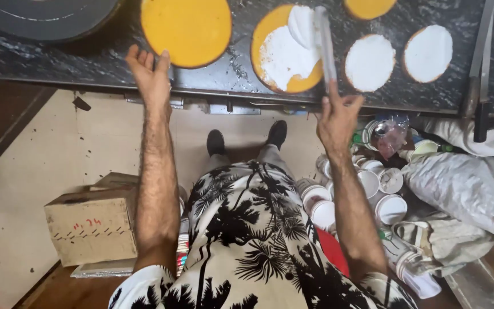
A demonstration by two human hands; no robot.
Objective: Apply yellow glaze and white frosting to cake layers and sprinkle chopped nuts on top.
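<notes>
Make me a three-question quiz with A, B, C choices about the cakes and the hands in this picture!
1. Where is the left hand?
A. By the plain yellow cake
B. On the cardboard box
C. In a cup

2. How many small rounds are fully white on top?
A. One
B. Two
C. Five

3. How is the middle cake?
A. Bare
B. Partly covered in white cream
C. Sliced up

Answers:
1 A, its fingers sit at that cake's edge.
2 B, two white rounds lie side by side.
3 B, yellow shows around the cream, where the right hand holds a long spatula.
</notes>
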